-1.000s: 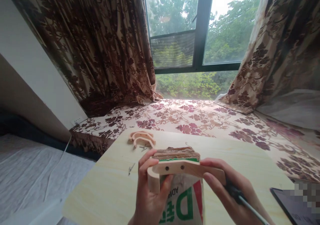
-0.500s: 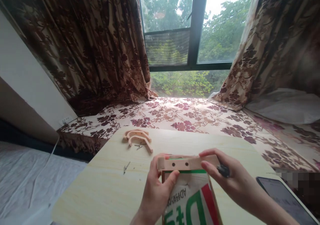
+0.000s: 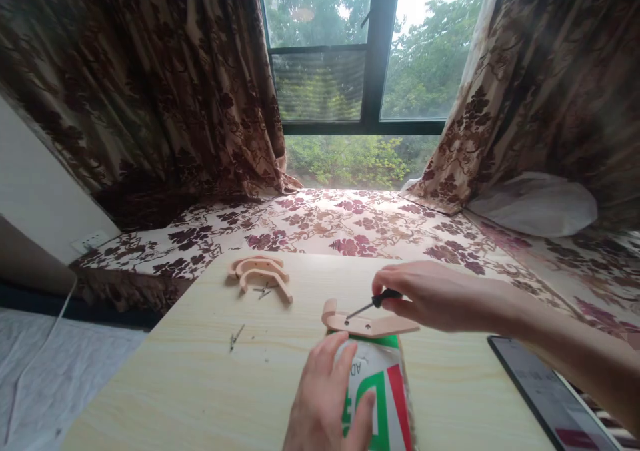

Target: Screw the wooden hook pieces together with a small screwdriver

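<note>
My right hand [image 3: 430,294] is closed around the black handle of a screwdriver [image 3: 387,296]. The screwdriver's tip meets the left of two dark screw holes or heads in a pale wooden hook [image 3: 383,329] with a curled left end. That hook lies across the far end of a flat, board-like piece covered in white, green and red printed packaging [image 3: 387,391]. Over the left side of this piece my left hand [image 3: 323,391] lies with fingers apart, fingertips close to the hook's near edge. Part of the print is hidden under it.
Several more curved wooden hooks [image 3: 260,267] lie at the table's far left. Small metal screws [image 3: 237,337] are scattered near them. A dark-screened phone or tablet [image 3: 545,391] lies at the right edge of the table [image 3: 175,377]. Beyond is a flowered window seat [image 3: 325,221].
My right hand has let go of the wooden hook and brought the screwdriver's tip to it. My left hand has released the hook and lies on the packaging. The view has shifted slightly.
</note>
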The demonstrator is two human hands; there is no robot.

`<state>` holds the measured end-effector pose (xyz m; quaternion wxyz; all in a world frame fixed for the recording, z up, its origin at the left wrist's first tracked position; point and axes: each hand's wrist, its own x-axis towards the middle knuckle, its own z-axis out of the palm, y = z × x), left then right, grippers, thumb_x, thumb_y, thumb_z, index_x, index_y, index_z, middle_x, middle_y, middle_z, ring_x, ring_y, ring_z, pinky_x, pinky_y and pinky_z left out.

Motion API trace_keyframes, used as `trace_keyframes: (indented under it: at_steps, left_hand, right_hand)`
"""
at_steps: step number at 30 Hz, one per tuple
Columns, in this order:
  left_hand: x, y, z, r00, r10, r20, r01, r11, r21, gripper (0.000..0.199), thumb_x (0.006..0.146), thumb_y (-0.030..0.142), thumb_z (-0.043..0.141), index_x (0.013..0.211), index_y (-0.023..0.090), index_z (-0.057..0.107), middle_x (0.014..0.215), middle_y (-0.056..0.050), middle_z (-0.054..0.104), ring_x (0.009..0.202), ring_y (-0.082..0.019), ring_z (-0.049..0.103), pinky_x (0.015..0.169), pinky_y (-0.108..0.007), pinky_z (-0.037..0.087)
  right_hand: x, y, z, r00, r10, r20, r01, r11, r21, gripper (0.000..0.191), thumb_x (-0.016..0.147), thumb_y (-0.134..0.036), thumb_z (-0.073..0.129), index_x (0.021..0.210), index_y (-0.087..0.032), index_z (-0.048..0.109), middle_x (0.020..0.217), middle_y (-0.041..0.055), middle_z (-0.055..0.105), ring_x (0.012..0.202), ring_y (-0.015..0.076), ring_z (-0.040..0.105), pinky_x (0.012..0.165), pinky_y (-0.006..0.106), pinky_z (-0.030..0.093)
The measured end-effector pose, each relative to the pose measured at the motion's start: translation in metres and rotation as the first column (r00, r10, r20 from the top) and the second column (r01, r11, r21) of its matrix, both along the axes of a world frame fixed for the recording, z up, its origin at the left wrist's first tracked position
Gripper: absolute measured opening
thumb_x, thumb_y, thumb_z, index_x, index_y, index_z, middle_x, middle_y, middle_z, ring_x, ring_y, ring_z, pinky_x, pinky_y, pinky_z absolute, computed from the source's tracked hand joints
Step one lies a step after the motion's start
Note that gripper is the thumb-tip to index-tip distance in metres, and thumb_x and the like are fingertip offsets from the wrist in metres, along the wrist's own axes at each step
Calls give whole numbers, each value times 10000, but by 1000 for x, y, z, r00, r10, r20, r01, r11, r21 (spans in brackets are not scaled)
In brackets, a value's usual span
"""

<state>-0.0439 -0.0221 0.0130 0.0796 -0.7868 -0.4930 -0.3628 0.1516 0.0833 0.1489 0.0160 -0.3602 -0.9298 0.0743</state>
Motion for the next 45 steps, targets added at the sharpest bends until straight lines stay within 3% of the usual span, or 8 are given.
trace_keyframes:
  at_steps: [6,13,23,27,33,37,41,45]
  left_hand:
    - [19,20,-25,931,212,-297,-193,977,90,595,765,440,506,1274,152,394,1296,-146,456,1151,-270,464,845,-397,469]
    - [19,17,-28,919,238,-314,-216,971,105,594,769,427,492,1290,168,376,1312,-130,443,1188,-249,429,847,-388,439]
    - [22,22,-26,892,260,-370,-217,964,154,576,735,390,513,1240,124,432,1275,-176,448,1133,-278,454,842,-428,436]
    - [22,21,-27,884,266,-385,-223,963,154,574,737,390,511,1238,122,432,1275,-171,442,1105,-263,473,816,-396,461]
    - [24,19,-25,879,270,-394,-235,963,135,578,748,405,504,1242,114,425,1276,-181,433,1082,-262,484,785,-382,477]
    - [24,17,-24,879,267,-394,-235,964,128,570,749,405,505,1235,115,433,1287,-182,420,1096,-263,471,792,-383,474]
    - [24,16,-24,879,263,-397,-241,965,105,564,757,406,497,1241,125,428,1288,-181,416,1096,-261,470,798,-387,472]
    - [24,18,-23,881,253,-401,-236,967,91,558,760,401,492,1238,120,430,1284,-182,417,1102,-263,463,792,-383,473]
  right_hand:
    - [-46,14,2,955,148,256,-200,961,189,159,738,-75,499,682,-135,634,678,63,607,550,116,495,472,248,254]
    - [-57,20,-1,925,244,291,-300,939,167,154,733,-64,510,639,-136,609,641,49,568,478,98,368,438,257,209]
    - [-72,19,-5,882,409,236,-451,877,166,196,786,-80,475,644,-126,601,755,80,553,630,144,433,559,283,334]
    - [-79,23,-3,883,394,257,-423,903,71,184,770,-87,474,663,-117,620,756,80,578,585,128,441,523,272,333]
    - [-80,32,5,903,205,379,-212,977,-25,187,685,-114,520,802,-95,665,724,107,628,586,155,503,461,260,310]
    - [-81,31,12,887,250,389,-242,968,-70,238,688,-96,515,885,-96,650,812,105,646,646,148,522,493,250,333]
    - [-85,30,14,855,328,401,-316,944,-97,203,667,-38,510,807,-87,648,767,95,642,598,129,506,478,243,328]
    - [-88,34,9,860,285,423,-278,957,-79,202,666,-90,530,818,-91,663,736,101,643,611,160,526,485,263,339]
